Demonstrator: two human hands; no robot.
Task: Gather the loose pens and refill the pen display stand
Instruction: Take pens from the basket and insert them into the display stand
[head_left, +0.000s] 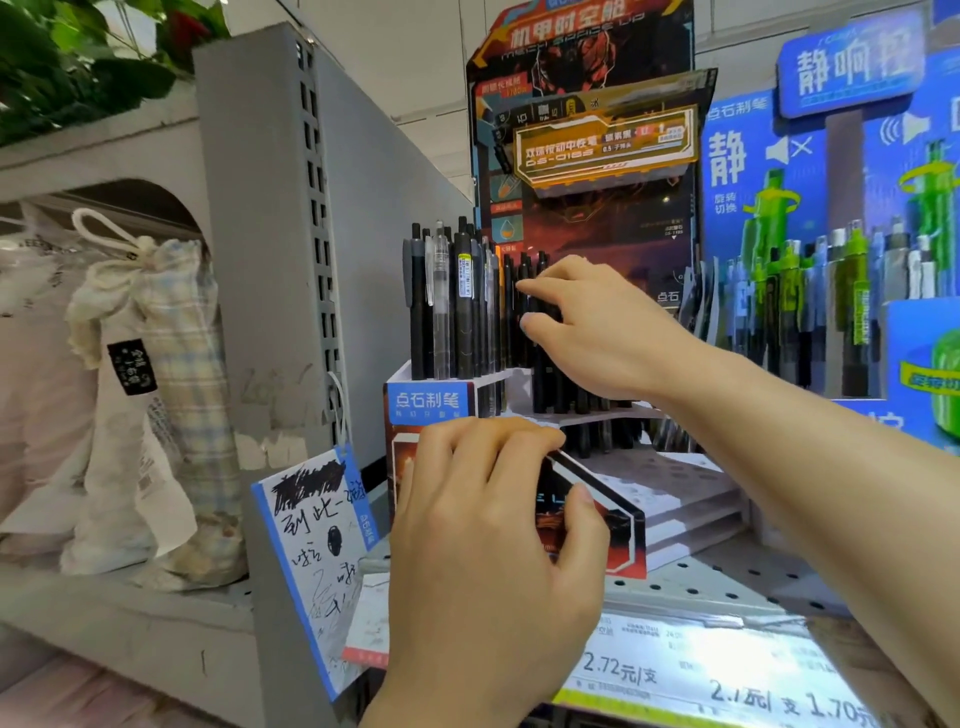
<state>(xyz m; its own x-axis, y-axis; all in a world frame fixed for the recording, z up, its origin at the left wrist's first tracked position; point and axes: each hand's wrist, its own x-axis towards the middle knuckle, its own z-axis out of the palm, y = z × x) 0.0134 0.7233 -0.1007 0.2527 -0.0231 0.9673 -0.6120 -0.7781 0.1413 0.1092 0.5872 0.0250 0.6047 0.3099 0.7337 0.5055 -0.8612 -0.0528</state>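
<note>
At stand (675, 499) | right hand (597, 332) pinches black pens (540, 312) | left hand (488, 519) grips front edge

Bright, even indoor light with soft shadows. Glare whitens the price label strip (701, 670) at the bottom. Wide-angle distortion bends the edges, and the picture is slightly blurred overall.

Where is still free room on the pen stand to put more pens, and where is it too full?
Free: the lower front steps of the pen stand, between the left hand and the right forearm. Crowded: the top left tier, packed with upright black pens, and the middle tier, where the right hand grips pens.
</note>
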